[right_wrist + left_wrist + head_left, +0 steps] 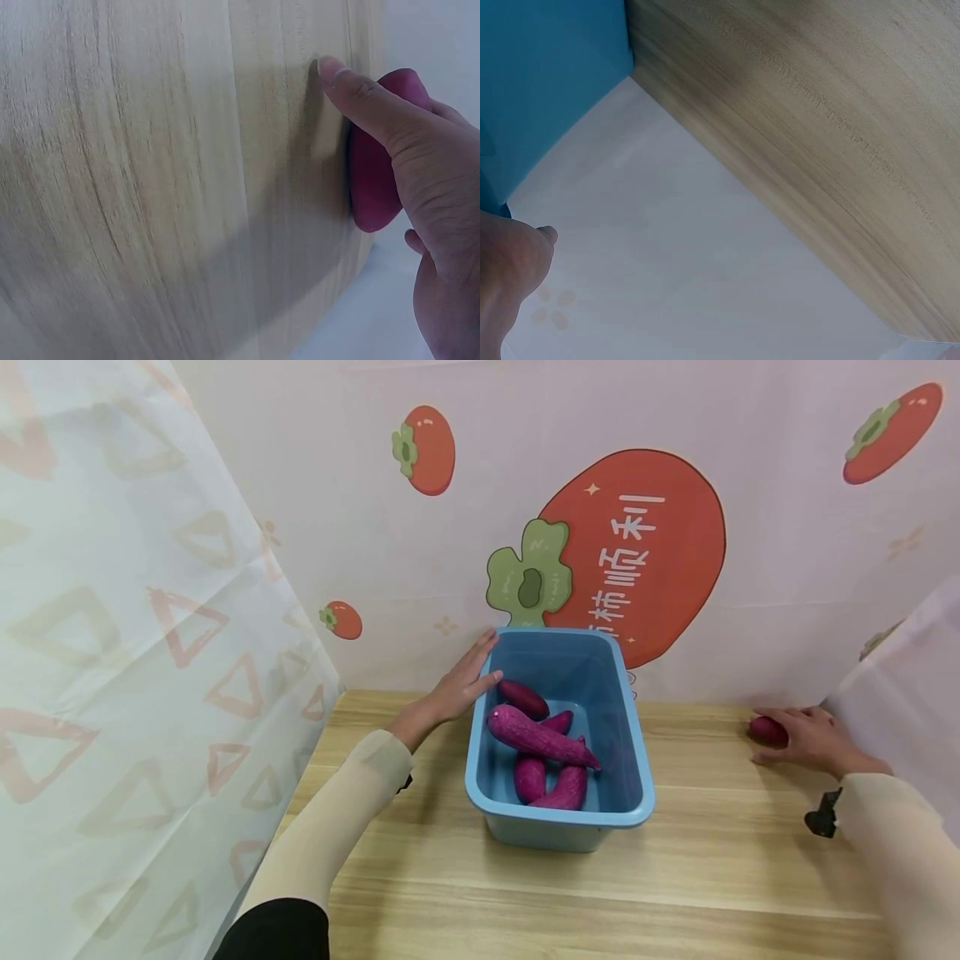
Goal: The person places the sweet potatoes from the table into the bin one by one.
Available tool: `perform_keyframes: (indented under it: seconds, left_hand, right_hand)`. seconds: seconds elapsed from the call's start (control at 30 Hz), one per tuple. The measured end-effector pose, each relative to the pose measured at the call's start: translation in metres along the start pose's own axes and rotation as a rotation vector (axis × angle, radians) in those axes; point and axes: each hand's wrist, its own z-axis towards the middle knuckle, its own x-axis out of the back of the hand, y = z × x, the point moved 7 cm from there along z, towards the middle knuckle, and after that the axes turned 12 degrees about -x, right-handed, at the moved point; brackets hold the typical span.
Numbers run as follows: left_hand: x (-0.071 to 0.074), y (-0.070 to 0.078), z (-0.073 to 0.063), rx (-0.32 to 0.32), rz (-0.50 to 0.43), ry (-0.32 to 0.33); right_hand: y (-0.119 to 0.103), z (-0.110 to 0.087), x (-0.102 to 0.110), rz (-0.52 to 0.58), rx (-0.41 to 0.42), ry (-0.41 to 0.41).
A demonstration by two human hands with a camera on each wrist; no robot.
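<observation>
A blue plastic tub (495, 820) stands on the wooden table with several purple sweet potatoes (542, 739) piled inside. My left hand (465, 681) lies along the tub's left rim, its fingers stretched toward the back corner. Only part of that hand (514, 259) shows in the left wrist view, beside the blue wall. Far to the right, my right hand (808, 742) holds a single dark purple sweet potato (768, 732) low at the table's back edge. In the right wrist view the thumb crosses in front of this sweet potato (375, 176); the other fingers are mostly hidden behind it.
The wooden tabletop (450, 893) runs beneath the tub and both arms. A white sheet printed with persimmons (637, 552) hangs right behind the table. More patterned sheeting closes off the left side (150, 693) and the right side (911, 693).
</observation>
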Motion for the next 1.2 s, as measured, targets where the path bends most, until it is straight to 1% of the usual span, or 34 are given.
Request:
perform_keyframes:
  seconds: [0.17, 0.27, 0.37, 0.57, 0.77, 0.97, 1.2]
  left_hand:
    - [-0.001, 0.0, 0.001, -0.007, -0.004, 0.002]
    - [-0.001, 0.0, 0.001, -0.006, -0.004, 0.002]
    - [-0.001, 0.0, 0.001, -0.005, -0.006, 0.002]
    - [0.0, 0.0, 0.001, -0.009, -0.011, 0.005]
    - [0.0, -0.001, -0.001, -0.007, -0.01, 0.004]
    - [0.0, -0.002, -0.001, -0.001, -0.014, 0.004]
    - [-0.001, -0.002, -0.001, -0.003, -0.006, 0.003]
  right_hand:
    - [0.002, 0.0, -0.006, -0.007, -0.017, -0.026]
    - [0.002, 0.0, -0.009, 0.014, -0.012, -0.046]
    - [0.0, 0.0, -0.01, 0.043, 0.003, -0.049]
    - [-0.001, 0.001, -0.011, 0.075, 0.053, 0.022]
    - [-0.006, -0.002, -0.011, 0.151, 0.078, 0.1]
    - [-0.01, -0.004, -0.01, 0.175, 0.064, 0.092]
    - [-0.011, -0.003, -0.01, 0.191, 0.075, 0.083]
